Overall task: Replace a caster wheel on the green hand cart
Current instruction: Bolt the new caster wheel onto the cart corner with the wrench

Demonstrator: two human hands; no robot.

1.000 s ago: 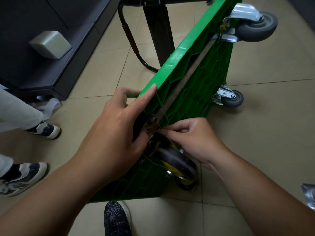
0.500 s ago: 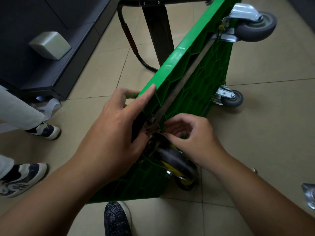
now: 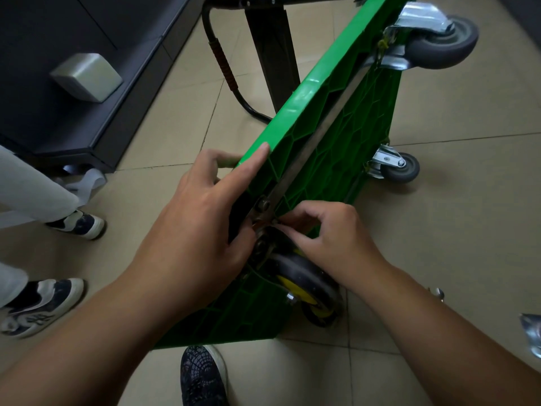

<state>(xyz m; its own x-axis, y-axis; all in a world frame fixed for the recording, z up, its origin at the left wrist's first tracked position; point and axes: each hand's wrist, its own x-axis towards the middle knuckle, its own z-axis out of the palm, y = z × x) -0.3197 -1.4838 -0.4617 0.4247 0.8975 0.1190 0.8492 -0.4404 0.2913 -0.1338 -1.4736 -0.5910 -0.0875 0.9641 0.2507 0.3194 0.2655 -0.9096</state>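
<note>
Tiled floor [image 3: 445, 244] is carrying the tipped green hand cart [image 3: 336, 148]; I'm gripping its edge with my left hand [image 3: 202, 218], my right hand [image 3: 333, 232] pinching the caster bracket [image 3: 260, 225].

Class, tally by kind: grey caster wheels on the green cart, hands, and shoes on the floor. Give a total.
Grey caster wheels: 2
Hands: 2, left hand gripping the green cart, right hand pinching a fastener
Shoes: 3
Total: 7
</note>
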